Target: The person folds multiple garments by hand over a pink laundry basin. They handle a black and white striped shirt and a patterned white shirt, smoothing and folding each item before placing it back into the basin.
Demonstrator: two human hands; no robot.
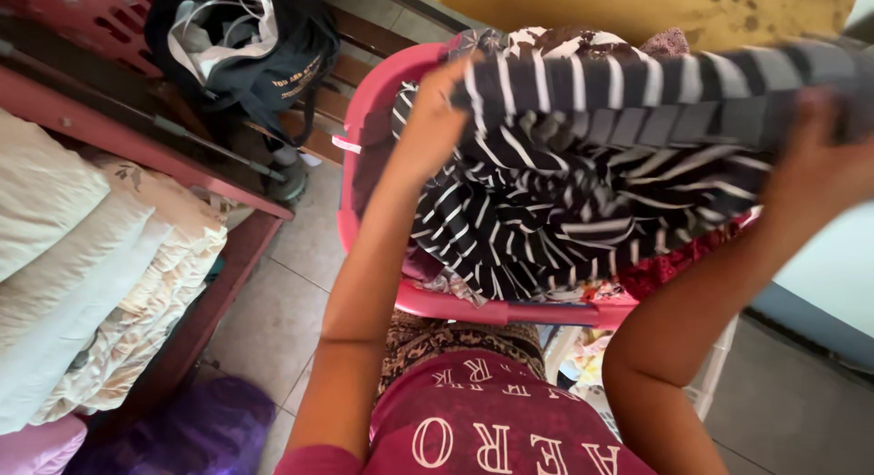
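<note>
Two hands are seen gripping a black-and-white striped garment (637, 111), held stretched across the upper right of the frame above a pink laundry basket (364, 111). The left hand (432, 120) is closed on one edge, the right hand (815, 170) on the other. The cloth appears soft, light and limp, best taken at its edges. Folded pale bedding (82, 257) is stacked at left.

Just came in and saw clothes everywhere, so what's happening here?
A person holds a black-and-white striped fabric garment stretched between both hands, the left hand gripping one end and the right hand the other. It hangs over a pink plastic laundry basket piled with clothes. Folded cream bedding is stacked on a shelf nearby.
</note>
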